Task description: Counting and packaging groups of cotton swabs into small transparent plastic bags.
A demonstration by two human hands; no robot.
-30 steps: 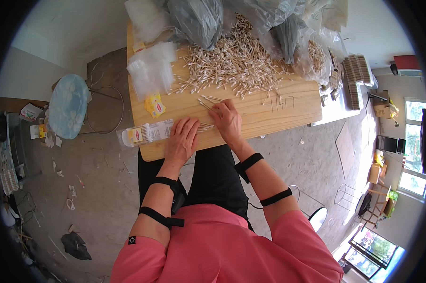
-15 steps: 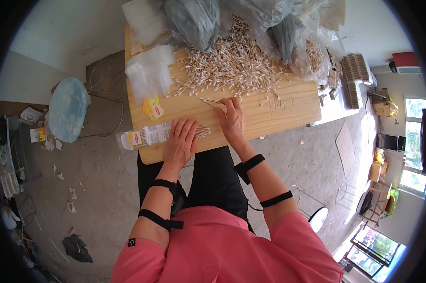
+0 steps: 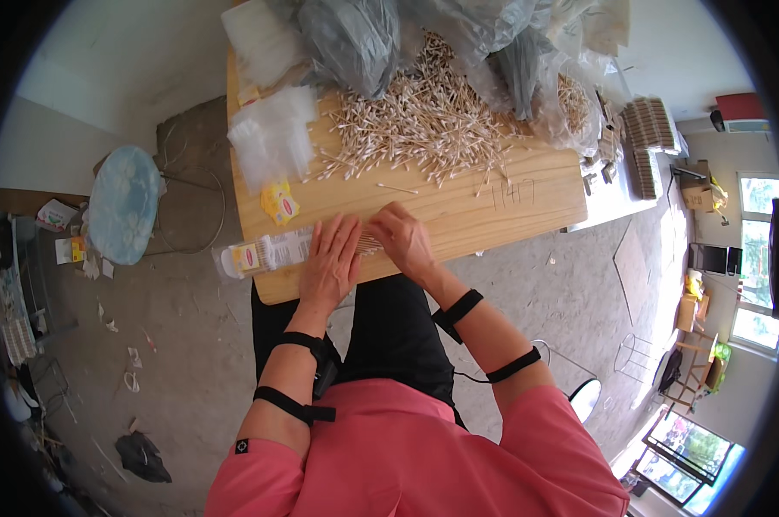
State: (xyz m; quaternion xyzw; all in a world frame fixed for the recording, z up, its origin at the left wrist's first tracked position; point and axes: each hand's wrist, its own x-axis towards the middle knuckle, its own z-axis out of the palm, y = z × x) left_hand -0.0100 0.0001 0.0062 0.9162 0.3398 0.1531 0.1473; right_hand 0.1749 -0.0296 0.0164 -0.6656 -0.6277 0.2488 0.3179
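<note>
A clear plastic bag (image 3: 288,246) of cotton swabs, with a yellow label at its left end, lies near the table's front left edge. Across it rests my left hand (image 3: 331,258), fingers stretched flat, covering part of the bag. Swab ends (image 3: 369,246) stick out to the right of that hand. Right there my right hand (image 3: 404,242) is closed in a pinch over swabs; the fingers hide most of them. A single loose cotton swab (image 3: 398,188) lies beyond my right hand. Farther back spreads a large heap of cotton swabs (image 3: 424,121).
Yellow labels (image 3: 279,202) and a stack of clear empty bags (image 3: 273,133) occupy the wooden table's left side. Grey plastic bags (image 3: 355,43) and a clear bag with swabs (image 3: 570,108) stand behind the heap. A blue round stool (image 3: 124,205) is at the left.
My right hand has moved left and nearer, from the loose swabs to the swab ends beside my left hand. One swab stays behind on the table. My left hand has barely moved.
</note>
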